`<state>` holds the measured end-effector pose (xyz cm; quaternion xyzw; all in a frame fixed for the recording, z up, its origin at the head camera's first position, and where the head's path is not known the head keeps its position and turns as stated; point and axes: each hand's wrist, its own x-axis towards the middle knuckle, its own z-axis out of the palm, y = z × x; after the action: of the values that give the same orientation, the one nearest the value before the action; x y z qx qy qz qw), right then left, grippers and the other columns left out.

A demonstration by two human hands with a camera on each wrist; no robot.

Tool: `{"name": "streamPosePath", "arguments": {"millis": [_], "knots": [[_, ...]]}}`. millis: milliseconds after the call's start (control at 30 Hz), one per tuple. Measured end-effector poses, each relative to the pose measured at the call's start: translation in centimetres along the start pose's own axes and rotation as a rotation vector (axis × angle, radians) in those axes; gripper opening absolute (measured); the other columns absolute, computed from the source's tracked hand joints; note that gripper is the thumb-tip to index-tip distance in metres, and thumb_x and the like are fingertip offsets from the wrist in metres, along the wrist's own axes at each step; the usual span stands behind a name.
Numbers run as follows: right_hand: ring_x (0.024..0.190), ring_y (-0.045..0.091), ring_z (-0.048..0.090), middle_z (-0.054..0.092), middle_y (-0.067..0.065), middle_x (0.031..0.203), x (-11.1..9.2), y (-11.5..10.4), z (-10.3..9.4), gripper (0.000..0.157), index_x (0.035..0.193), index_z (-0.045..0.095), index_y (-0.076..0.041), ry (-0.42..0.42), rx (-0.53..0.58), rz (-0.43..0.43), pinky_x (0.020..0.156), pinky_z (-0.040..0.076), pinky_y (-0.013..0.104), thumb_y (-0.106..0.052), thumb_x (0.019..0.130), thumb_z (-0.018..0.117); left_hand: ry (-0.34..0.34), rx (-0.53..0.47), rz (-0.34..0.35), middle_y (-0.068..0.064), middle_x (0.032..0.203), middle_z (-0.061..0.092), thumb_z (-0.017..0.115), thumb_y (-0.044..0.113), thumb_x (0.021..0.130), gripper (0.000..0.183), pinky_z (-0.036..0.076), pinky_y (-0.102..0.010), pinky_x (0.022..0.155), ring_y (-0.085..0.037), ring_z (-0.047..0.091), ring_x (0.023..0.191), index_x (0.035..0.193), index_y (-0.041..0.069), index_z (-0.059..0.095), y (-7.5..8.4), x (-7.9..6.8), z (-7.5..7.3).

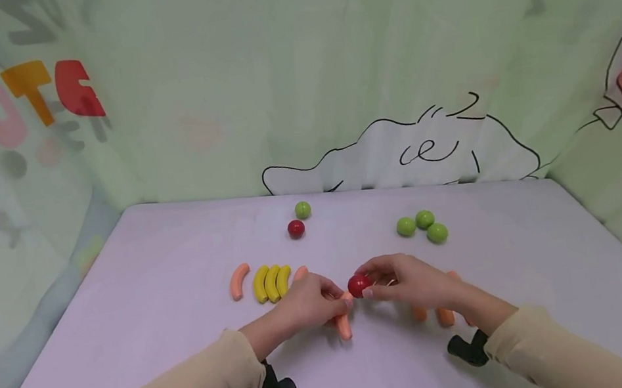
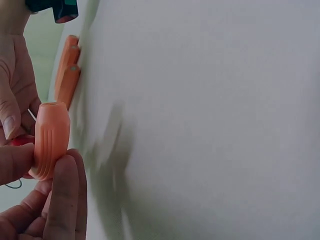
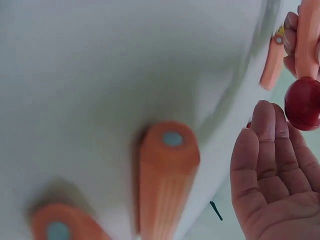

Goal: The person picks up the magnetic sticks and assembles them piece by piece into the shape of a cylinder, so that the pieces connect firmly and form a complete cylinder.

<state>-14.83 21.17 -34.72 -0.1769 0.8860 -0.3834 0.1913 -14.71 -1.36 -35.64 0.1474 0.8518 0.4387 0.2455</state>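
My left hand (image 1: 311, 300) pinches a curved orange toy rod (image 1: 344, 327) between thumb and fingertips. One end of that rod meets a shiny red ball (image 1: 358, 285), seen most plainly in the right wrist view. My right hand (image 1: 412, 279) has thumb and index finger at the ball, which seems pinched between them. Its other fingers stretch out fairly straight in the right wrist view, where the thumb is hidden. Beneath the right hand lie several orange rods (image 1: 446, 317), partly covered. A grey disc (image 3: 172, 139) shows in the end of one.
Beyond my left hand lie three yellow rods (image 1: 272, 283), with an orange rod (image 1: 240, 281) to their left and another (image 1: 301, 273) to their right. Farther back sit a red ball (image 1: 296, 228), a green ball (image 1: 302, 210) and three green balls (image 1: 425, 219). Printed cloth encloses the table (image 1: 188, 251).
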Motion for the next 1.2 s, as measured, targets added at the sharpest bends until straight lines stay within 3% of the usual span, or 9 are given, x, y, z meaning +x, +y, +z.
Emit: {"name": "streamPosePath", "arguments": {"millis": [100,300,567,800,1000,1200], "knots": [[0.099,0.016,0.068,0.073,0.004,0.110,-0.5,0.0,0.3,0.039,0.129,0.064,-0.003,-0.003,0.004,-0.001,0.088,0.054,0.031,-0.024,0.097,0.071,0.011,0.001,-0.037,-0.002,0.071,0.066,0.075,0.021,0.092,0.020,0.044,-0.023,0.063,-0.013,0.057,0.072,0.098,0.002,0.074,-0.2,-0.4,0.4],[0.094,0.015,0.067,0.074,0.004,0.106,-1.7,-0.3,1.3,0.040,0.128,0.064,0.000,0.021,-0.020,0.000,0.079,0.054,0.024,-0.021,0.095,0.072,0.018,-0.028,-0.092,-0.003,0.063,0.064,0.077,0.020,0.090,0.018,0.041,-0.020,0.056,-0.012,0.058,0.060,0.084,0.004,0.070,-0.4,-1.1,0.9],[0.081,0.013,0.061,0.070,-0.001,0.090,-2.6,-1.0,3.6,0.029,0.116,0.069,0.000,-0.009,-0.022,0.100,0.068,0.053,0.021,-0.017,0.093,0.075,0.025,-0.067,-0.123,-0.003,0.064,0.065,0.079,0.023,0.090,0.022,0.045,-0.018,0.055,-0.012,0.061,0.057,0.083,0.006,0.067,-0.8,-1.2,1.1],[0.070,0.014,0.058,0.070,0.001,0.080,-3.2,-1.4,4.8,0.018,0.106,0.073,-0.003,-0.070,0.105,0.157,0.058,0.047,0.021,-0.018,0.097,0.069,0.020,-0.189,-0.171,-0.005,0.071,0.071,0.079,0.025,0.091,0.023,0.051,-0.016,0.060,-0.010,0.069,0.060,0.089,0.004,0.068,-1.4,-0.9,1.6],[0.058,0.010,0.053,0.073,0.003,0.077,-3.2,-1.5,5.1,0.027,0.101,0.075,-0.006,-0.115,0.227,0.258,0.050,0.037,0.019,-0.031,0.101,0.064,0.030,-0.294,-0.218,-0.006,0.077,0.072,0.078,0.024,0.092,0.023,0.056,-0.016,0.062,-0.009,0.069,0.060,0.094,0.003,0.070,-1.7,-0.6,1.9],[0.056,0.008,0.052,0.075,0.004,0.077,-3.1,-1.4,5.3,0.030,0.102,0.076,-0.005,-0.122,0.279,0.296,0.049,0.035,0.018,-0.031,0.102,0.062,0.011,-0.378,-0.243,-0.006,0.076,0.074,0.077,0.023,0.093,0.022,0.056,-0.015,0.061,-0.007,0.068,0.059,0.094,0.002,0.072,-1.8,-0.4,2.1]]}}
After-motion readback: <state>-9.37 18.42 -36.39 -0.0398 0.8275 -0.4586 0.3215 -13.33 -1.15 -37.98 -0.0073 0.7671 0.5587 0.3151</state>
